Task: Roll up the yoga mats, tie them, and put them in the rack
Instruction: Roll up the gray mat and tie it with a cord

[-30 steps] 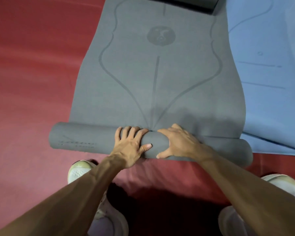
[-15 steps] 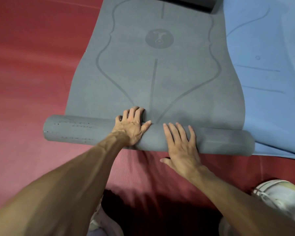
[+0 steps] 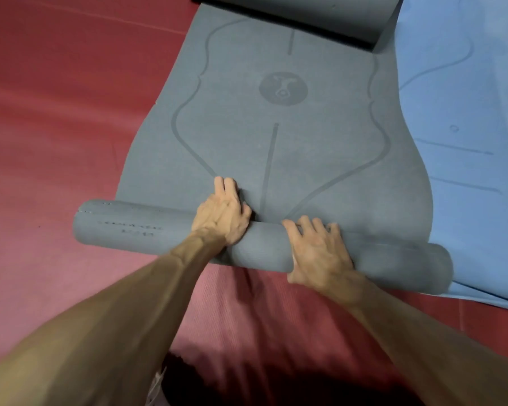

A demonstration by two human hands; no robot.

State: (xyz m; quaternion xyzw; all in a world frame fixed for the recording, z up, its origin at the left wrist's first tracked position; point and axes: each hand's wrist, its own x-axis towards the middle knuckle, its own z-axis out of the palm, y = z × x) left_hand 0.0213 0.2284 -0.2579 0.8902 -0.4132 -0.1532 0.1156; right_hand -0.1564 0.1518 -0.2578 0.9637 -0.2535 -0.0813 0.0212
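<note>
On the red floor [image 3: 56,112], head view: the grey mat [image 3: 276,148] runs away from the person, its near end wound into a roll [image 3: 264,247] lying crosswise. Left hand [image 3: 222,213] sits on the roll left of centre, palm on top, fingers curved over the far side into the crease where roll meets flat mat. Right hand [image 3: 317,253] clasps the roll just right of centre, fingers spread over the top, thumb tucked at the near underside. Both hands grip the roll, which sticks out well past each hand. Round logo [image 3: 283,88] is printed on the flat part with curved guide lines around it; no letters readable. Dotted marks [image 3: 129,227] on the roll's left end are illegible. Blue mat [image 3: 467,112] lies alongside on the right, under the roll's right end.
</note>
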